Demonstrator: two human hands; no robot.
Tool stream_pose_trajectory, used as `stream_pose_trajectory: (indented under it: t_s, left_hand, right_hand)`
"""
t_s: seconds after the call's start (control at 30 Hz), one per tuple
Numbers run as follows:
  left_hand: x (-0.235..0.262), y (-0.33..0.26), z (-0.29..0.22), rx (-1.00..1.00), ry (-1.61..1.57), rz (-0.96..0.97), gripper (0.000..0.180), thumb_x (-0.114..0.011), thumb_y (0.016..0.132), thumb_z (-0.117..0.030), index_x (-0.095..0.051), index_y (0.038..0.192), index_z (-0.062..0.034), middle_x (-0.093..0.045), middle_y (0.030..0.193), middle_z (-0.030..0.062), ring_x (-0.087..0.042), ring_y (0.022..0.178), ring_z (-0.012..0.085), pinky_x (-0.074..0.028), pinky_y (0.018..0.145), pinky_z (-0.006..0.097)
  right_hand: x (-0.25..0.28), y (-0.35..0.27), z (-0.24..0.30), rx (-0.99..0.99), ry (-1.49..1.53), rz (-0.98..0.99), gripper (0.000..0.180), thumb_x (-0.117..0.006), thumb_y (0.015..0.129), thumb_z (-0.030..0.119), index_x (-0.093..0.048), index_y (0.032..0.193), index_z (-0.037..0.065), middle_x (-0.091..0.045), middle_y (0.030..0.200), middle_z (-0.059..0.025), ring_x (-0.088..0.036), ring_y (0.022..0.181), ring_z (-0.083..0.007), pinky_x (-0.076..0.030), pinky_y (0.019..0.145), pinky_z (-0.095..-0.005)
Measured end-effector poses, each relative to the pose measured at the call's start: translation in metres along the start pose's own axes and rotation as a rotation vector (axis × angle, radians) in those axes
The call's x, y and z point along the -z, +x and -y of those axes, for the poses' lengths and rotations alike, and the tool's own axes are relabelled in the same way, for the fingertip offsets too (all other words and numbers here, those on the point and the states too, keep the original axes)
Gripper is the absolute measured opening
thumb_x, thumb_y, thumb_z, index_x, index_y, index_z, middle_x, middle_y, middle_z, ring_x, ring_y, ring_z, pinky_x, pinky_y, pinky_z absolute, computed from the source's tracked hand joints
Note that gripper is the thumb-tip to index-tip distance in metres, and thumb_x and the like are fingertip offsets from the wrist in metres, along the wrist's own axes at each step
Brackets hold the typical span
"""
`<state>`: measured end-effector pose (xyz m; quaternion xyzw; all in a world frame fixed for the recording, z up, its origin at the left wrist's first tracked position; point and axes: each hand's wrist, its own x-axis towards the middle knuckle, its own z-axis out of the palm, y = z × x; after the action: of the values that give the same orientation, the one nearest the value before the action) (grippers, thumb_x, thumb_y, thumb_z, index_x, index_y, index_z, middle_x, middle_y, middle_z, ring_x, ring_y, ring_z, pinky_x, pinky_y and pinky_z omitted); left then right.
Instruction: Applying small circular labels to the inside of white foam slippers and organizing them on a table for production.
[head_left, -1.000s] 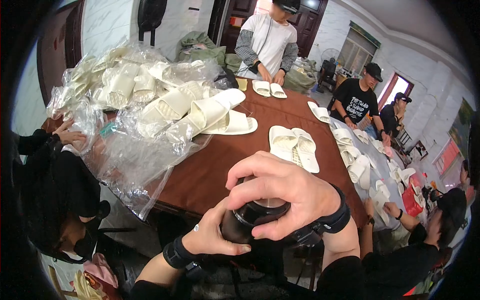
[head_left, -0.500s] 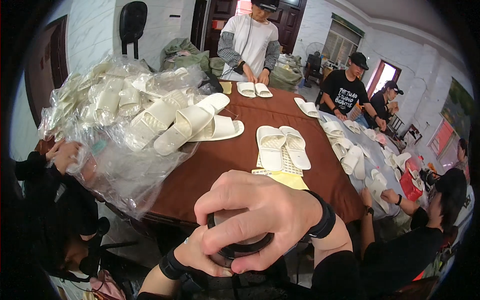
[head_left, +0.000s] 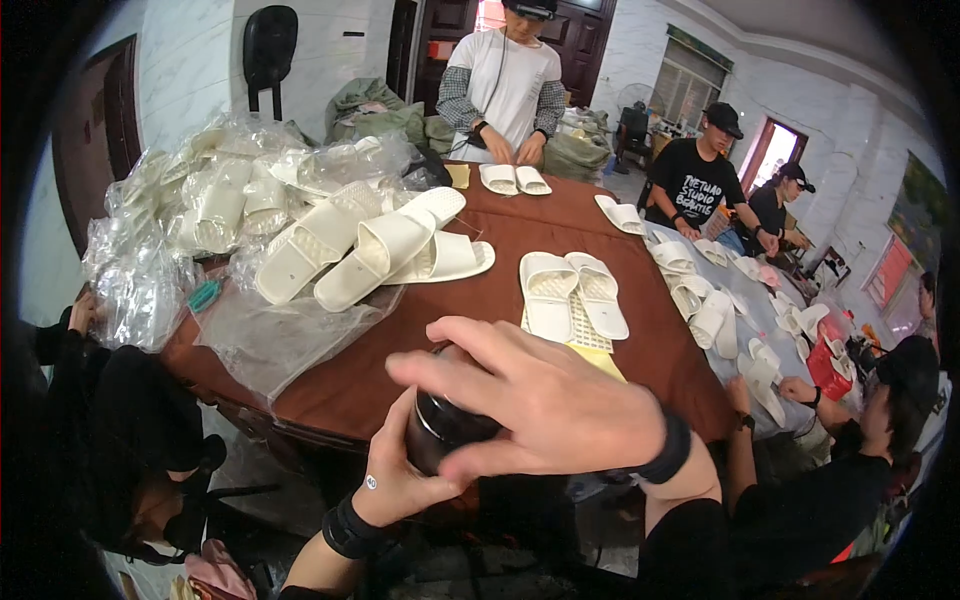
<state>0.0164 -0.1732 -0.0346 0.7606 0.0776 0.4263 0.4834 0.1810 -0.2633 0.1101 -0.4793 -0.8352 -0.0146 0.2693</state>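
Low in the centre, my left hand is wrapped round a dark, glossy, round cup in front of the table's near edge. My right hand arches over its top, thumb and fingers on either side of it; motion blurs the fingers slightly. The cup's upper end is partly hidden under that hand. Just beyond, a pair of white slippers lies on the brown-covered table, partly over a yellow sheet. Several loose white slippers are heaped to the left of the pair.
Clear bags of white slippers pile up on the left, with a small teal item beside them. Across the table a person handles another pair of slippers. On the right, several people work at a grey table with slippers and a red container.
My hands have shifted slightly up and left and turned the cup, so more of its dark side shows. At left, another person's hands and the clear plastic have moved away to the left.
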Motion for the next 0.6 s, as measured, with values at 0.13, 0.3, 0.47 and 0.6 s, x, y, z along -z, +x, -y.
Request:
stream_pose_trajectory:
  t_s: [0.13,0.3,0.47,0.6]
  left_hand:
    - [0.015,-0.007,0.001,0.1,-0.05,0.129,0.091,-0.088,0.063,-0.021,-0.04,0.137,0.0024,-0.06,0.116,0.0142,-0.06,0.108,0.0206,-0.047,0.094,0.032]
    - [0.01,-0.001,-0.006,0.035,0.046,0.071,0.088,-0.087,0.064,-0.02,-0.042,0.136,0.0009,-0.058,0.122,0.0174,-0.059,0.113,0.0256,-0.047,0.096,0.036]
    - [0.019,0.005,-0.004,-0.024,0.055,0.069,0.082,-0.084,0.063,-0.02,-0.044,0.133,-0.0025,-0.058,0.117,0.0167,-0.058,0.108,0.0334,-0.046,0.093,0.039]
    - [0.028,0.009,0.002,-0.056,0.155,0.116,0.087,-0.087,0.061,-0.019,-0.043,0.134,-0.0002,-0.059,0.12,0.0164,-0.06,0.11,0.0276,-0.047,0.095,0.036]
  right_hand:
    - [0.031,0.0,-0.002,0.143,0.152,0.321,0.06,-0.07,0.082,0.016,-0.046,0.137,0.014,-0.042,0.126,-0.0209,-0.055,0.103,-0.0382,-0.048,0.088,-0.0436]
    - [0.021,0.004,0.014,-0.203,-0.054,0.207,0.067,-0.081,0.073,0.033,-0.052,0.13,0.012,-0.055,0.101,-0.0124,-0.063,0.084,-0.0324,-0.053,0.071,-0.039]
    - [0.04,0.009,-0.001,0.021,0.041,0.295,0.079,-0.085,0.067,0.022,-0.051,0.136,0.007,-0.048,0.131,-0.024,-0.053,0.118,-0.0375,-0.044,0.098,-0.0379]
    - [0.033,0.012,-0.007,0.044,0.045,0.342,0.077,-0.085,0.067,0.022,-0.051,0.135,0.004,-0.05,0.129,-0.0217,-0.055,0.114,-0.0363,-0.045,0.096,-0.0372]
